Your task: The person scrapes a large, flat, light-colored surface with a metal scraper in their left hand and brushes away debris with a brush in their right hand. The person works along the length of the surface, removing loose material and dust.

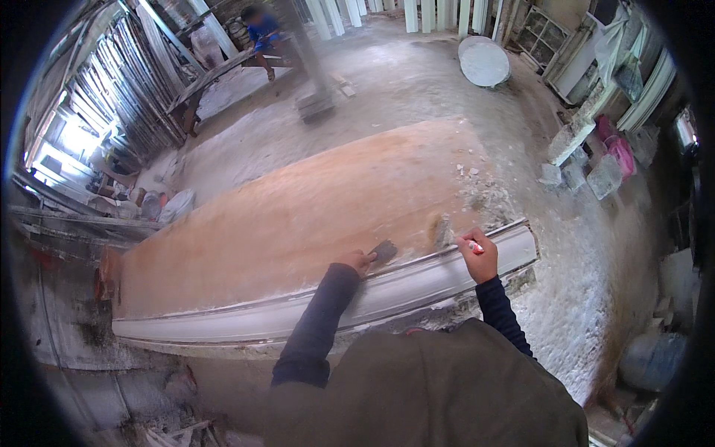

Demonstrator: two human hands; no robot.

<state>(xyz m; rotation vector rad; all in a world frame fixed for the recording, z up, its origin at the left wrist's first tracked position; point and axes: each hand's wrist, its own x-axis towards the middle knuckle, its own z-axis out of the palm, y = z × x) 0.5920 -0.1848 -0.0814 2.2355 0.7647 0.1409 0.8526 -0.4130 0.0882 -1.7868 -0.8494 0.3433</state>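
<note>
My left hand (356, 261) is closed round a scraper (384, 252) with a dark, flat blade, held low over the orange-brown tabletop (283, 216). In my right hand (482, 261) is a brush (445, 232); its red and white handle end shows at the fist, and its pale bristles are blurred near the tabletop. Between me and that surface runs a long white moulding (223, 317) with grooved edges, lying along the near side. Both hands are above its far edge. My fingers hide much of the two handles.
White crumbs (477, 186) are scattered at the table's right end. Beyond stand a blurred post (307, 67) and a seated person in blue (262, 33). A round white disc (484, 62) is farther back. Plastic bags and a pink bundle (617, 145) lie at the right.
</note>
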